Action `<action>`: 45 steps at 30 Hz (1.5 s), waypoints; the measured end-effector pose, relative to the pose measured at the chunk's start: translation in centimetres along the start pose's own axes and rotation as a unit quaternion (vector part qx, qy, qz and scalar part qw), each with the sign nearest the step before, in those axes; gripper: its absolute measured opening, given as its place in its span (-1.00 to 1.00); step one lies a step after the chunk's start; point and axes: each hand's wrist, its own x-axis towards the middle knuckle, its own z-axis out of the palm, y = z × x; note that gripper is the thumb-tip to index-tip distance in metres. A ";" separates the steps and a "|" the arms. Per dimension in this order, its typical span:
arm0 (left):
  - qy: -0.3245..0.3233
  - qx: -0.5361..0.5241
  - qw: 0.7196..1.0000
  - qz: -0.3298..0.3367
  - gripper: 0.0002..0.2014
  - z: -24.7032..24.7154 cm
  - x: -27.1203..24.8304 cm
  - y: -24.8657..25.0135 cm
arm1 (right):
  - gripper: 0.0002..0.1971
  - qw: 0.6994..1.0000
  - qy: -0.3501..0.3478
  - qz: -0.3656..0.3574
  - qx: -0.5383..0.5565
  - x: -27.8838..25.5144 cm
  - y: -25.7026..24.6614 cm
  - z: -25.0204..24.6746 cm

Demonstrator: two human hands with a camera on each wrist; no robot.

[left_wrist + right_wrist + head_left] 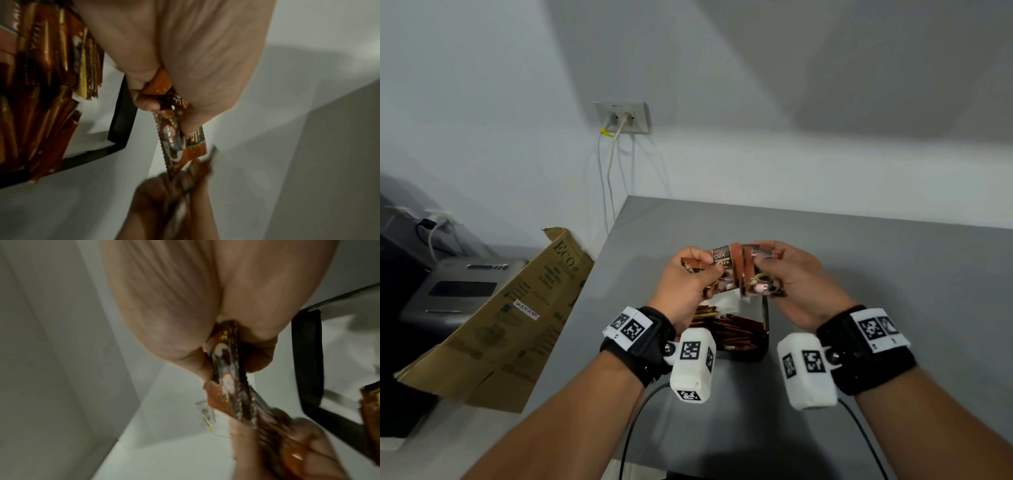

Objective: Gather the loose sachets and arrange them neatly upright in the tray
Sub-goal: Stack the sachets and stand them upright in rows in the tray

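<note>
Both hands hold a bunch of red-brown sachets [736, 270] up above the table. My left hand [693, 274] grips the left part of the bunch [174, 129], thumb and fingers curled round it. My right hand [787, 274] pinches the right part [226, 366] between thumb and fingers. Below the hands stands a black tray [765, 318] with a white inside [96, 141]. Several red and gold sachets [726, 330] stand packed in it, seen close in the left wrist view [47, 65]. The tray's black rim [308, 356] shows in the right wrist view.
The grey table [876, 274] stretches right and back to a white wall. A flattened cardboard box [510, 322] leans at the table's left edge. A wall socket [623, 116] with cables sits above. A grey appliance [458, 287] stands lower left.
</note>
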 end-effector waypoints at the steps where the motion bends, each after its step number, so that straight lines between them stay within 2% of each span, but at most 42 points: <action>1: -0.014 0.003 1.000 0.006 -0.74 0.4 -0.2 0.1 | -0.78 0.999 0.010 0.001 -0.045 0.1 0.5 0.4; 3: -0.030 -0.027 0.999 -0.004 -0.73 0.9 -0.4 0.4 | -0.84 0.995 0.035 0.002 -0.092 0.3 1.0 0.9; 4: -0.030 -0.063 0.997 -0.024 -0.71 0.9 -0.4 0.6 | -0.87 0.995 0.055 0.004 -0.081 0.4 0.9 0.9; 7: -0.024 -0.148 0.986 -0.072 -0.78 0.2 -0.2 1.1 | -0.91 0.993 0.111 0.014 0.035 0.8 0.4 -0.1; 9: -0.001 -0.113 0.991 -0.066 -0.82 -0.2 0.1 0.9 | -0.87 0.988 0.124 0.016 0.091 0.8 0.1 -0.9; 11: 0.026 -0.063 0.997 -0.044 -0.83 -0.3 0.4 0.6 | -0.81 0.989 0.111 0.011 0.099 0.5 0.0 -1.2; 16: 0.052 -0.051 0.997 -0.027 -0.80 0.2 0.6 -0.1 | -0.80 1.000 0.013 -0.002 0.027 -0.7 0.2 0.6; 18: 0.022 -0.085 0.995 -0.036 -0.75 0.4 0.4 0.0 | -0.80 0.998 0.023 -0.028 -0.054 -0.7 0.5 1.0; 20: -0.008 -0.141 0.988 -0.064 -0.80 0.5 0.2 0.2 | -0.78 0.987 0.037 -0.056 -0.143 -0.8 0.4 1.0; 21: -0.032 -0.165 0.983 -0.074 -0.86 0.6 -0.2 0.6 | -0.76 0.980 0.039 -0.071 -0.180 -0.8 0.3 1.0; 24: -0.088 -0.193 0.971 -0.108 -0.62 0.9 -1.1 1.1 | -0.74 0.951 0.030 -0.107 -0.289 -1.1 -0.1 1.1; 27: -0.148 -0.181 0.963 -0.137 -0.66 1.2 -1.6 1.1 | -0.82 0.887 0.015 -0.146 -0.438 -0.9 0.4 1.6; 29: -0.167 -0.165 0.959 -0.156 -0.66 1.4 -1.9 1.1 | -0.64 0.855 0.008 -0.142 -0.499 -0.7 1.1 1.6; 32: -0.134 -0.139 0.968 -0.163 -0.79 1.3 -1.8 1.2 | -0.46 0.835 -0.031 -0.154 -0.528 -1.0 1.0 1.4; 35: -0.144 -0.136 0.966 -0.164 -0.75 1.2 -1.6 1.5 | -0.22 0.845 -0.115 -0.163 -0.497 -2.0 -0.1 1.4; 36: -0.147 -0.136 0.965 -0.169 -0.77 1.2 -1.6 1.6 | -0.08 0.834 -0.140 -0.164 -0.507 -2.1 -0.3 1.4; 37: -0.150 -0.133 0.964 -0.173 -0.79 1.1 -1.6 1.6 | 0.03 0.808 -0.158 -0.174 -0.540 -2.2 -0.5 1.5; 39: -0.165 -0.134 0.961 -0.175 -0.78 1.2 -1.8 1.5 | 0.03 0.754 -0.158 -0.215 -0.600 -1.8 -0.2 1.5; 41: -0.167 -0.129 0.964 -0.164 -0.74 1.3 -2.0 1.4 | -0.06 0.746 -0.138 -0.229 -0.609 -1.6 0.0 1.7; 43: -0.162 -0.124 0.967 -0.152 -0.72 1.4 -2.1 1.3 | -0.04 0.745 -0.143 -0.225 -0.612 -1.5 0.0 1.8; 45: -0.165 -0.128 0.967 -0.142 -0.74 1.6 -2.3 1.5 | 0.01 0.731 -0.151 -0.226 -0.626 -1.4 0.2 2.0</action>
